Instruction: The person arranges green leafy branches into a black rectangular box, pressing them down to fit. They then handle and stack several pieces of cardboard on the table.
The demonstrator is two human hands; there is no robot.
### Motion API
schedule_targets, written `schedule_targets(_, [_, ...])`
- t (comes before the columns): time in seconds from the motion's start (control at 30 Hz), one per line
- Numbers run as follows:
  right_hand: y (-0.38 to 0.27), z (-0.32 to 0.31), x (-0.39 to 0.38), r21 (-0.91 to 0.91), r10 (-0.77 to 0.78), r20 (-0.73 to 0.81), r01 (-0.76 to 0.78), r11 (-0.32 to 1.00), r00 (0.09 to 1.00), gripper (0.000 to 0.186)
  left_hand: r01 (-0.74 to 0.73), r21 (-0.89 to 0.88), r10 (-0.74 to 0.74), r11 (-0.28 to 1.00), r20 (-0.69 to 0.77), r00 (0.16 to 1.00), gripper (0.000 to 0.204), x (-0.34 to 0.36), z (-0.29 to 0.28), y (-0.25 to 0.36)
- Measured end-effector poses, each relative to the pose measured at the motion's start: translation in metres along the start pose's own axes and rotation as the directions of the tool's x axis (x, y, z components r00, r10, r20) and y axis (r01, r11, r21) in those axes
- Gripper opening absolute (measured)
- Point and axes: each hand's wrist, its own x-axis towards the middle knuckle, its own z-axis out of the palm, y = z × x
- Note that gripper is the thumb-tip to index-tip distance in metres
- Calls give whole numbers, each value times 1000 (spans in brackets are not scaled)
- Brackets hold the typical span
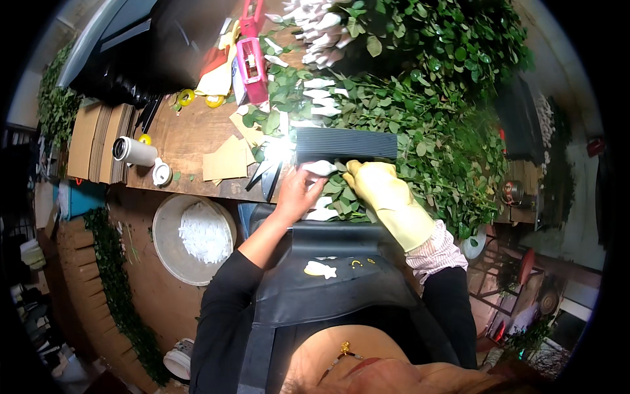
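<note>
My bare left hand (297, 192) is closed around a white-covered bud (319, 168) of what looks like a rose. My right hand (387, 190), in a pale yellow rubber glove, has its fingers bent just behind that bud, where the stem and leaves begin; the stem itself is mostly hidden. Both hands are at the near edge of a black ribbed block (346, 144). More white-covered buds (321, 209) with leafy stems lie just below my hands, over the edge of my black apron (328, 289).
Leafy stems (420, 125) pile up across the right of the wooden table (190, 131). Scissors (268, 172), cardboard pieces (225, 157), pink tape dispensers (252, 65) and a white bottle (134, 151) lie leftward. A tub (167, 223) of white sleeves stands below the table's left edge.
</note>
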Motion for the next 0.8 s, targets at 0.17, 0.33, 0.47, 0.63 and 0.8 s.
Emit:
schedule_targets(0.17, [7, 23, 13, 4, -9, -116, 10, 1000, 993, 33, 167, 58, -169, 984, 33, 985, 31, 4, -1, -5])
schedule_targets(0.33, [8, 45, 22, 18, -6, -174, 9, 1000, 985, 29, 86, 186, -82, 979, -30, 996, 30, 7, -10, -4])
schedule_targets(0.47, [14, 55, 29, 24, -13, -142, 17, 1000, 990, 28, 24, 36, -19, 999, -135, 991, 25, -5, -8, -3])
schedule_targets(0.63, [17, 64, 42, -7, -12, -17, 12, 1000, 1000, 30, 36, -420, -264, 907, -498, 826, 19, -10, -15, -1])
schedule_targets(0.8, [20, 11, -11, 93, -66, -38, 70, 993, 997, 30, 438, -196, -456, 877, -57, 888, 15, -19, -68, -66])
